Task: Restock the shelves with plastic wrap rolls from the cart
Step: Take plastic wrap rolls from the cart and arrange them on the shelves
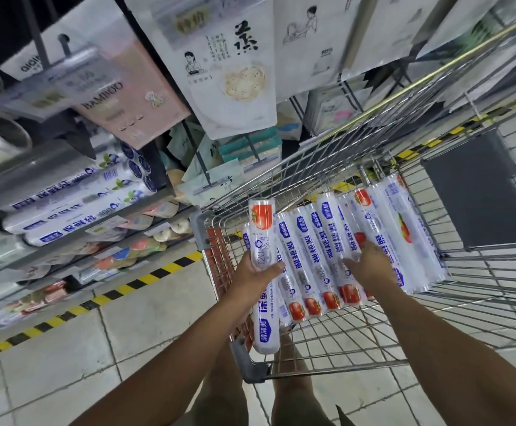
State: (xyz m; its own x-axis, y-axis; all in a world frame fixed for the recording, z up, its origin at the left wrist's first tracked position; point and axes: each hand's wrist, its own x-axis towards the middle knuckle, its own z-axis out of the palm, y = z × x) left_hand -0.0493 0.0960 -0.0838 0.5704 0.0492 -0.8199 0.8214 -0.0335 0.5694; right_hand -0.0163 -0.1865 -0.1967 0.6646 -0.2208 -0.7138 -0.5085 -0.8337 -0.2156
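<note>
Judged light, stiff, film-slick; best gripped mid-length. Roll (261,238) clasped in left hand (255,276), centre frame; right hand (370,265) on cart rolls (312,241), grip indeterminate.

Dim, flat light — hanging packets (232,72) blurred, frame edges bowed.

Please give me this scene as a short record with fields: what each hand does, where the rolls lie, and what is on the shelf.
left hand: grips one tomato-print roll, raised at the cart's left side
right hand: lies on the rolls in the cart; grip unclear
cart rolls: a row side by side in the wire cart
shelf: blueberry-print rolls stacked, at left
</note>
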